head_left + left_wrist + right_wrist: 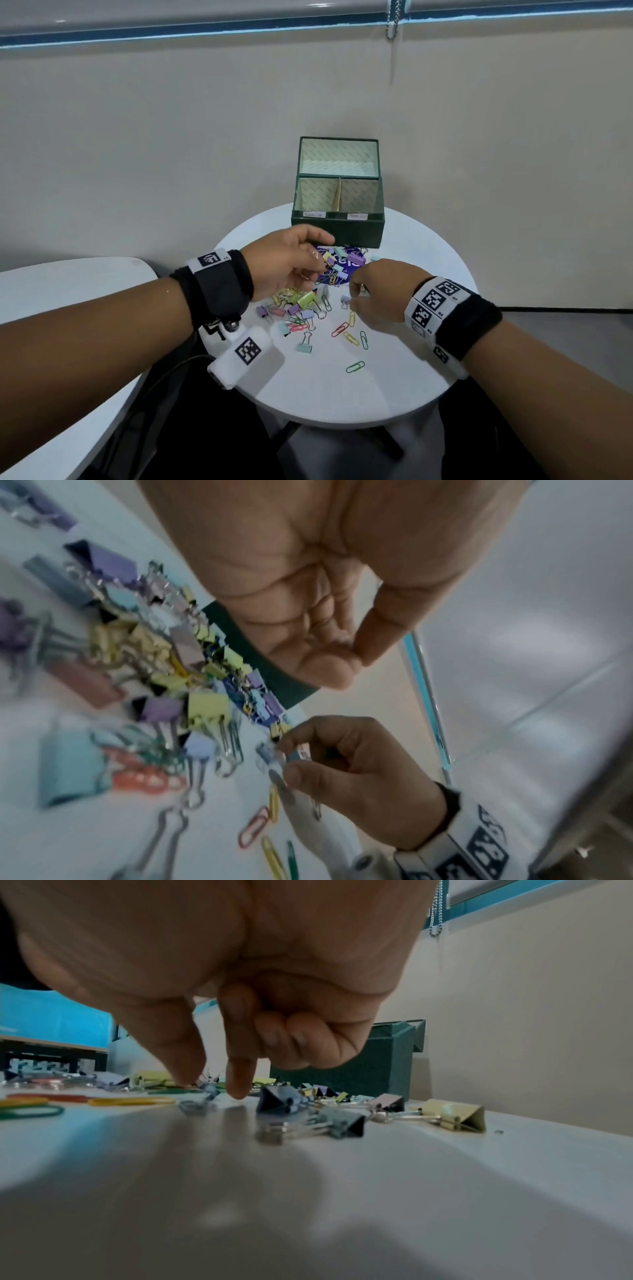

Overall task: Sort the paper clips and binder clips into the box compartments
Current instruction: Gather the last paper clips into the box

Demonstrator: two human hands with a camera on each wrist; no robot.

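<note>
A dark green box point(337, 231) stands at the back of the round white table point(342, 394), with two labelled front compartments and a raised rear one. Pastel binder clips point(301, 301) and coloured paper clips point(349, 334) lie mixed in front of it. My right hand point(352, 298) reaches down to the tabletop, thumb and index finger pinching a small blue-grey binder clip point(345, 300) point(209, 1092). My left hand point(323, 255) hovers over the pile near the box front. Its fingers are loosely curled and the palm point(308, 601) shows nothing held.
A purple round card point(337, 270) lies under some clips by the box. One green paper clip point(355, 366) lies alone toward the table's near edge. A second white table point(68, 291) stands at the left. The wall rises close behind the box.
</note>
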